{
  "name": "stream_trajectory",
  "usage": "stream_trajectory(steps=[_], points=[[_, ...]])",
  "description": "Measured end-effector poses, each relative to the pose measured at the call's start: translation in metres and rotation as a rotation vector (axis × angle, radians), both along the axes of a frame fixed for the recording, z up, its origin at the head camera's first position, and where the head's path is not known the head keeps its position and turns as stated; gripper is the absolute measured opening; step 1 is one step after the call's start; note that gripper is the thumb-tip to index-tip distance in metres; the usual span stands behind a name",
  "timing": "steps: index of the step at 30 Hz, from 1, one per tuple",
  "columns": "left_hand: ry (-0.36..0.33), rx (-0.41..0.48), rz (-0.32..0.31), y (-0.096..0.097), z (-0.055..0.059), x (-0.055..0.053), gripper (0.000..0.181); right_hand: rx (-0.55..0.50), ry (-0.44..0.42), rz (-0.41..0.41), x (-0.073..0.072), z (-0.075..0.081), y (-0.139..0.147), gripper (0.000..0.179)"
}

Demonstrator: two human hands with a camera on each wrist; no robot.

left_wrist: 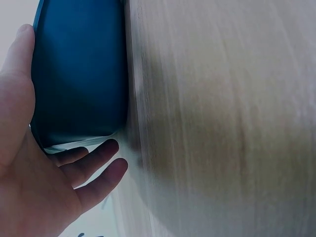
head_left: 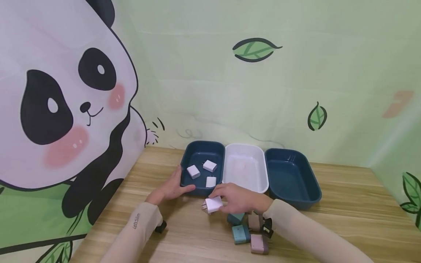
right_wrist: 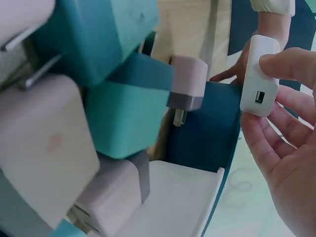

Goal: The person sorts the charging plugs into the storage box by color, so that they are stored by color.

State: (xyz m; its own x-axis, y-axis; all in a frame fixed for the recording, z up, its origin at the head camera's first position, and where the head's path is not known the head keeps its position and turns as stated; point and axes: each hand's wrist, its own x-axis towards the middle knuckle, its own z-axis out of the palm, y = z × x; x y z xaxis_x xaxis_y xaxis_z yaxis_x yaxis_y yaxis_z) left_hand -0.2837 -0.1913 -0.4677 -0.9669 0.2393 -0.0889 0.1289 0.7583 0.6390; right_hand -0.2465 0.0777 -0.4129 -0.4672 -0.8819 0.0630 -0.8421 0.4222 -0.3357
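White chargers (head_left: pixel 209 166): three in a tray (head_left: pixel 205 143), one held.

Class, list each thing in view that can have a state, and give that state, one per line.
Left hand: touching the left blue tray
Right hand: gripping a white charger
White charger: held, unplugged
Left blue tray: upright, three loose white chargers inside
White tray: upright, no charger visible inside
Right blue tray: upright, no charger visible inside
Coloured chargers: bunched, partly hidden
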Motion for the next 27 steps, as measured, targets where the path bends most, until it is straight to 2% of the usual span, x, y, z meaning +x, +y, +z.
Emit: stream_trajectory(steps=[8, 16, 27], points=[[0.009, -0.013, -0.004, -0.001, -0.001, -0.001, 0.112, -0.044, 0.035, -0.025, -0.011, 0.006, 0.003, 0.037], [-0.039, -0.028, -0.009, -0.003, 0.001, -0.002, 0.112, -0.033, 0.005, -0.168, -0.024, 0.014, 0.001, 0.038], [-0.051, -0.022, -0.019, -0.005, 0.004, -0.001, 0.111, -0.065, -0.021, -0.268, -0.05, 0.008, -0.005, 0.036]])
